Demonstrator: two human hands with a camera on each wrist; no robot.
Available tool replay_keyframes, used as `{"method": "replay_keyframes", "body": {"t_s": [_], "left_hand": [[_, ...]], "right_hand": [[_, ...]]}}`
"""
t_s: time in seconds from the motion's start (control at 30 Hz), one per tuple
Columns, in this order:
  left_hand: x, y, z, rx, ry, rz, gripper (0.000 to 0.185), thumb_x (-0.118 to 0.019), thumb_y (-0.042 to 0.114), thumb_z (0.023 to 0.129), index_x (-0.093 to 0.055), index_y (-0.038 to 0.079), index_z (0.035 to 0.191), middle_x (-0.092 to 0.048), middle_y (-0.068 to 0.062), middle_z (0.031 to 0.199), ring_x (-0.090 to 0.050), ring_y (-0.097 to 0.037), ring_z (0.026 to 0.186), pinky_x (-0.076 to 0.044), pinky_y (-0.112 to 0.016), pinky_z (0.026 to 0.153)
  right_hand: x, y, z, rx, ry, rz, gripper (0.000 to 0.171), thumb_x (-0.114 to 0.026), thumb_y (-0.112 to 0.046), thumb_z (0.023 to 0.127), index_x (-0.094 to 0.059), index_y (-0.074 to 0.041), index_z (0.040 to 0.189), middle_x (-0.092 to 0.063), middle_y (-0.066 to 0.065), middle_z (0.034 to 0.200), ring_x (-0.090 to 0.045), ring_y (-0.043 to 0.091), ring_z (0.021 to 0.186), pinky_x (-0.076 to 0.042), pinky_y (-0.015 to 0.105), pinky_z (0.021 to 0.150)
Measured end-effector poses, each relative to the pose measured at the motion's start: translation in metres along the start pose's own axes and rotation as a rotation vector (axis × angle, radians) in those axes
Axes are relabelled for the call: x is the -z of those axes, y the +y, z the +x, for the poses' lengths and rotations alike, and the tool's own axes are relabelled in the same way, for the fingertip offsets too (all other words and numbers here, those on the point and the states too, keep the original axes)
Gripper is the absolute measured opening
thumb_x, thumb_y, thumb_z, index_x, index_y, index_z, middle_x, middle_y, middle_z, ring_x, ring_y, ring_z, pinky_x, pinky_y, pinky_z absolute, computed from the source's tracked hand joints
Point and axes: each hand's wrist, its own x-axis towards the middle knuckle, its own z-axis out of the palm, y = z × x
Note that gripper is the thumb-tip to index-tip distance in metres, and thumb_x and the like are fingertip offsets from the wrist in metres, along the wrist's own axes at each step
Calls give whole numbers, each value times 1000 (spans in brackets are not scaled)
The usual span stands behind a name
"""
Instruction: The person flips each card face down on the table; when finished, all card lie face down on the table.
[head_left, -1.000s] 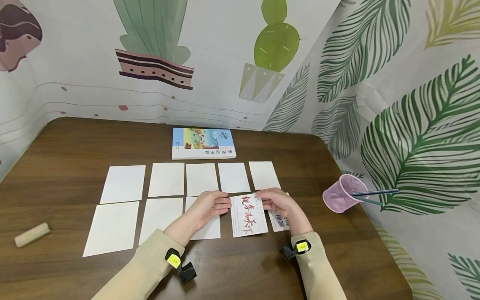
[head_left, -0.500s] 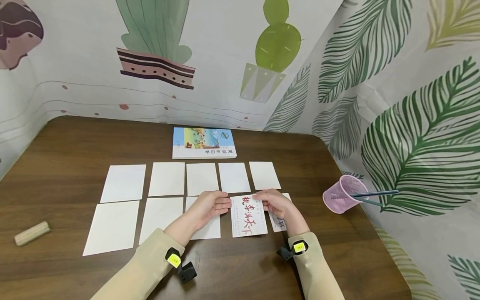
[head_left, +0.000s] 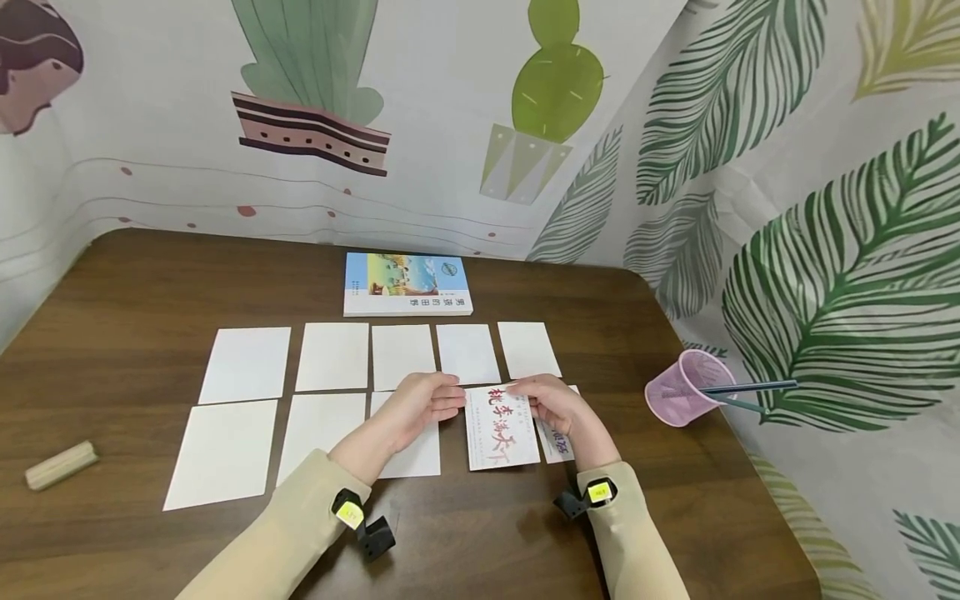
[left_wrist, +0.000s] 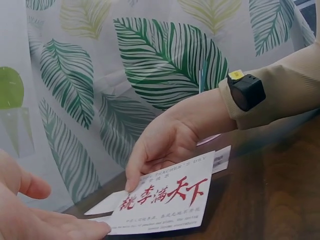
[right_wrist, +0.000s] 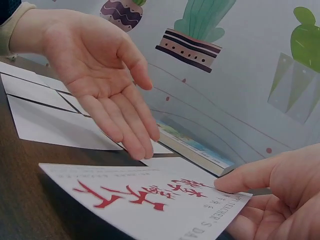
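Observation:
A white greeting card (head_left: 501,437) with large red Chinese characters is pinched at its upper right corner by my right hand (head_left: 553,404), thumb on top and fingers beneath. The right wrist view shows the card (right_wrist: 125,200) tilted, lifted over the table. My left hand (head_left: 412,412) is palm up with fingers extended, its fingertips right at the card's left edge. Under the right hand lies another card (head_left: 557,447) with dark blue writing, partly covered.
Blank white cards (head_left: 332,357) lie in two rows, one lower card (head_left: 408,454) partly behind the left hand. A book (head_left: 408,285) lies at the back. A pink mesh cup (head_left: 678,392) with pens lies tipped at the right; a small wooden block (head_left: 62,465) sits far left.
The red-lettered card has shifted slightly right. My right thumb has slid a little left along its top edge, while the left hand has risen slightly and stays open beside it.

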Motion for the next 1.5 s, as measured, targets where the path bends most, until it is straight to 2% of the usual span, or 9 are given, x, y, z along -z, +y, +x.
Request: {"method": "replay_keyframes", "body": {"t_s": [0.13,0.33,0.4,0.57,0.77,1.0,1.23,1.43,1.5], "left_hand": [[-3,8,-1,-18,-4,14,47,-33,11,103,-35,-18,139,-46,-38,138,-46,-44,132,-40,-46,113],[-19,15,-2,0,-116,-6,48,-28,13,104,-34,-19,140,-46,-38,138,-46,-43,132,-40,-47,113],[-24,15,-1,9,-130,-19,48,-27,13,104,-35,-18,140,-46,-38,138,-46,-43,133,-38,-47,114],[-33,16,1,7,-118,-32,48,-30,12,103,-35,-19,139,-45,-38,138,-44,-44,134,-36,-47,116],[-35,21,2,4,-85,-32,47,-33,11,102,-36,-18,138,-46,-38,138,-44,-43,134,-36,-47,115],[-34,31,1,-22,-62,6,45,-35,11,103,-38,-16,138,-48,-35,138,-47,-41,133,-40,-46,113],[-36,36,1,-79,20,98,46,-46,11,99,-44,-14,137,-54,-29,135,-54,-37,128,-46,-43,109],[-38,36,6,-167,151,179,43,-69,13,89,-60,-10,124,-63,-23,125,-65,-31,113,-55,-37,96],[-38,36,8,-205,206,252,45,-77,20,83,-66,-6,117,-68,-19,118,-68,-27,106,-58,-35,91]], "right_hand": [[0,-1,1,6,-1,-17,34,-51,-4,96,-52,21,120,-71,-3,77,-69,6,70,-58,17,64],[-2,-4,1,40,-23,-51,37,-50,-5,97,-52,23,121,-71,-4,79,-69,5,72,-58,18,66],[-4,-7,1,54,-34,-54,36,-50,-6,96,-53,22,119,-70,-4,79,-69,5,72,-58,18,67],[-8,-13,-1,79,-39,-42,30,-49,-5,96,-57,19,112,-70,-4,78,-68,6,72,-58,18,66],[-10,-19,-3,111,-50,-4,33,-48,-5,98,-53,21,117,-72,-4,80,-70,6,75,-59,19,68],[-14,-29,-4,142,-37,38,30,-47,-13,100,-59,12,110,-73,-2,82,-71,8,78,-60,20,72],[-20,-44,-6,141,9,96,54,-40,-30,104,-49,20,121,-71,0,84,-69,9,79,-59,19,76],[-23,-53,-9,140,26,223,43,-30,-27,108,-53,9,106,-72,1,77,-71,9,74,-60,18,71],[-24,-56,-11,150,22,254,39,-30,-24,108,-54,7,103,-73,2,77,-72,9,74,-60,19,71]]}}
